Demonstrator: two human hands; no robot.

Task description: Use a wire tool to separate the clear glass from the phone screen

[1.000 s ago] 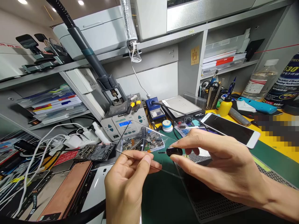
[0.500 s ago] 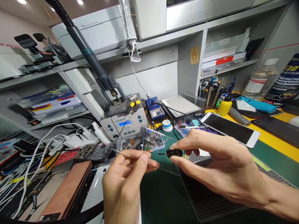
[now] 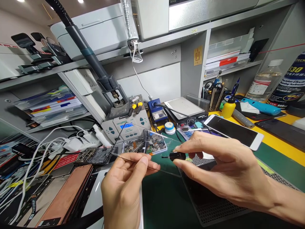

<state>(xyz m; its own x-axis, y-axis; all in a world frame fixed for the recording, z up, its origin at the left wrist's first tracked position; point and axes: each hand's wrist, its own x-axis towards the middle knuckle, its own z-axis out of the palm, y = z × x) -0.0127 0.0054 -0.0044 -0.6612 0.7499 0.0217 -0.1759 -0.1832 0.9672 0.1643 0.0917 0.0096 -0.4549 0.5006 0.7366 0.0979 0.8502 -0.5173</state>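
My left hand [image 3: 128, 187] pinches the near edge of a clear, dark-edged glass panel [image 3: 164, 165] between thumb and fingers, holding it tilted above the bench. Between the thumb and fingertips of my right hand [image 3: 221, 171] is a small black brush cap [image 3: 177, 156], a thin dark tip sticking out to the left. That tip is close to the panel; whether they touch I cannot tell. Beneath my right hand lies a dark perforated mat [image 3: 212, 213] on the green work surface [image 3: 162, 203]. Through the panel shows a clear box of circuit boards [image 3: 154, 143].
A hot air station [image 3: 126, 127] stands behind my hands, near a solder tin [image 3: 169, 128]. To the right lie a white phone [image 3: 234, 130] and a yellow bottle [image 3: 228, 108]. White cables [image 3: 26, 178] and stacked phone parts [image 3: 64, 200] crowd the left.
My left hand and the panel have shifted slightly left in view, the panel tilting a little. My right hand keeps the brush cap almost in place. The whole view has moved slightly.
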